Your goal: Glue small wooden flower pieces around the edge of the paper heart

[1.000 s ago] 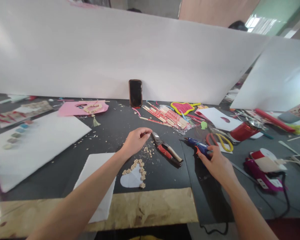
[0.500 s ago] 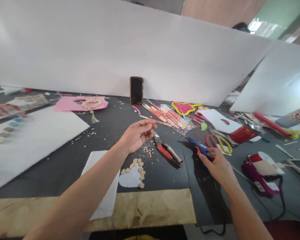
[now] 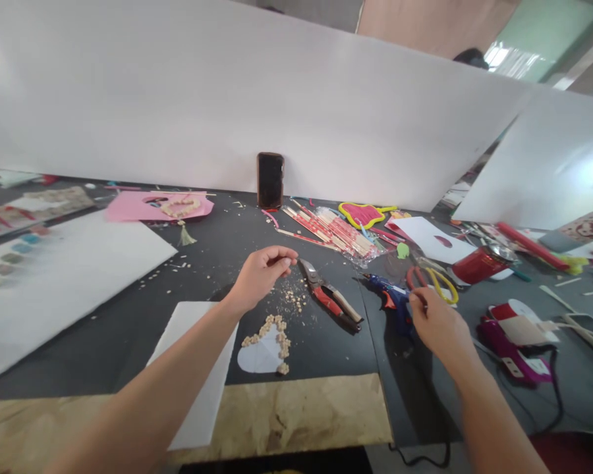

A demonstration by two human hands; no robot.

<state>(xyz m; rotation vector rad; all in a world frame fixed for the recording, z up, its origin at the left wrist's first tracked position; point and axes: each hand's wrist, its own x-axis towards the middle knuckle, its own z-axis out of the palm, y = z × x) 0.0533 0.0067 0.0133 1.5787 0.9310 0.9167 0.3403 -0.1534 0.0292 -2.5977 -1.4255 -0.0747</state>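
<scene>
My left hand point(image 3: 261, 276) hovers over the scattered small wooden beads point(image 3: 295, 299), thumb and fingertips pinched; anything between them is too small to name. Below it lies a white paper heart point(image 3: 257, 352), its right edge lined with clustered beads. My right hand point(image 3: 439, 322) is curled at the rear end of a blue hot glue gun point(image 3: 388, 289) with an orange trigger. Its fingertips are partly hidden, and I cannot tell whether they grip the gun's end or are just beside it. Red-handled pruning shears point(image 3: 330, 299) lie between my hands.
Behind are packaged red-and-white chopsticks point(image 3: 333, 227) and an upright phone point(image 3: 270, 180). Yellow-and-red scissors point(image 3: 439, 283), a red can point(image 3: 481, 262) and a purple device point(image 3: 514, 352) with cords stand right. White sheets point(image 3: 79, 276), pink paper point(image 3: 128, 205) and a brown strip point(image 3: 306, 408) surround the work area.
My left hand has drawn slightly left, its fingers closing into a pinch. My right hand has shifted right, back from the trigger toward the glue gun's rear; the gun has barely moved.
</scene>
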